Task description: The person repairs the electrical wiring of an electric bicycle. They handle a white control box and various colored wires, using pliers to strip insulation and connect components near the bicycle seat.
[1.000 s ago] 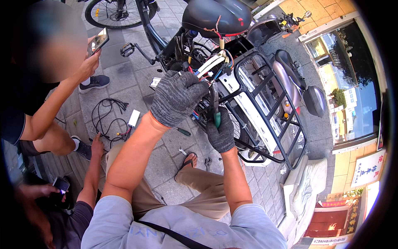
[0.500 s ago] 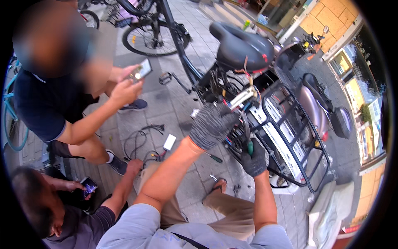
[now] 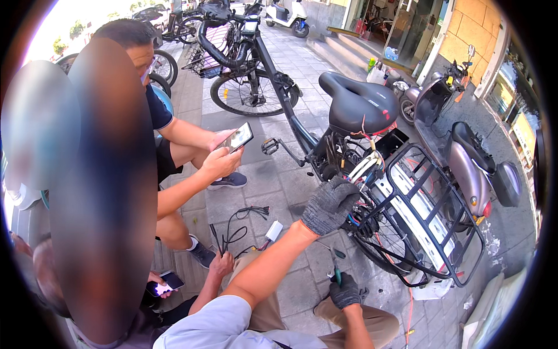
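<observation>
My left hand (image 3: 329, 205), in a dark grey knitted glove, is closed at the rear of a black bicycle, its fingertips pinching wires (image 3: 365, 179) below the saddle (image 3: 359, 104). More coloured wires show just under this hand. Lower down, near my right knee, my gloved right hand (image 3: 344, 292) is closed round green-handled pliers (image 3: 337, 273). Their far end points up toward a screwdriver (image 3: 339, 253) with a dark green handle lying on the paving. The black rear rack (image 3: 427, 212) stands to the right of my left hand.
A person at left holds a phone (image 3: 239, 137); another lower left holds a second phone (image 3: 167, 283). Black cables (image 3: 235, 232) and a small white box (image 3: 274, 230) lie on the paving. A scooter (image 3: 468, 168) stands at right, steps (image 3: 343, 55) behind.
My right hand has drawn back from the bicycle with the pliers, down toward my knee. My left hand stays at the wires. The view has shifted, showing more of the street ahead.
</observation>
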`<state>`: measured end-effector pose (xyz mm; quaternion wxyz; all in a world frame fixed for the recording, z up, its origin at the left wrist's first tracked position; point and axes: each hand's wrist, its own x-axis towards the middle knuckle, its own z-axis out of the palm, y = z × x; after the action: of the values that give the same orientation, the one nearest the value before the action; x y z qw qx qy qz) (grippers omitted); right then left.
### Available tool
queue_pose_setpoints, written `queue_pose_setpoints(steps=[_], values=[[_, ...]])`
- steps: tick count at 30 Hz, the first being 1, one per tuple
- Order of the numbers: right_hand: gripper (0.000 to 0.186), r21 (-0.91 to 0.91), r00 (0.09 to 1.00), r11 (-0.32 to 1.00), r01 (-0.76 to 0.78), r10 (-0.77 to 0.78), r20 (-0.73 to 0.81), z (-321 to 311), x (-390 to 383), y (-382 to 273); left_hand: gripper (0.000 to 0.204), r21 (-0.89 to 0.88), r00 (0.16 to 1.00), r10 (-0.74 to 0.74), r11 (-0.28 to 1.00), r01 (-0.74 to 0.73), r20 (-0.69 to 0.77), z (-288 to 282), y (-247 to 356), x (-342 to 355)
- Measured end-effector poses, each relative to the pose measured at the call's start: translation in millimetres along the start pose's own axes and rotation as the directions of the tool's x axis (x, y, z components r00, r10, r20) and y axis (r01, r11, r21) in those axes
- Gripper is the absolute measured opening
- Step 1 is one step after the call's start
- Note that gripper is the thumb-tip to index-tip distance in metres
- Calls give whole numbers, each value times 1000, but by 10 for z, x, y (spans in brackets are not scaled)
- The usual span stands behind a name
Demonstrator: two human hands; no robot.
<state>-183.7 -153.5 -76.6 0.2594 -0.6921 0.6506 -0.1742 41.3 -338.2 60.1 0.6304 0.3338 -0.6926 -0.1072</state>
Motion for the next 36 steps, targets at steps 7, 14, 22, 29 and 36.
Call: queue_pose_setpoints(steps=[7, 14, 22, 29, 36], values=[[38, -342, 983, 936, 90, -28, 182, 78, -151, -170, 15, -49, 994, -75, 996, 79, 77, 82, -129, -54], [22, -316, 715, 723, 614, -679, -165, -2015, 304, -1667, 14, -133, 954, -280, 947, 293, 110, 23, 133, 80], [22, -771, 534, 151, 619, -801, 272, -2736, 1520, -2179, 14, -174, 981, -186, 966, 193, 58, 98, 32, 48], [18, -648, 420, 55, 760, -802, 425, -2726, 1961, -2207, 13, -259, 928, -343, 892, 370, 146, 39, 12, 39], [28, -512, 220, 16, 859, -914, 340, -2588, 2131, -2151, 17, -460, 887, -421, 760, 459, 188, -16, 31, 68]])
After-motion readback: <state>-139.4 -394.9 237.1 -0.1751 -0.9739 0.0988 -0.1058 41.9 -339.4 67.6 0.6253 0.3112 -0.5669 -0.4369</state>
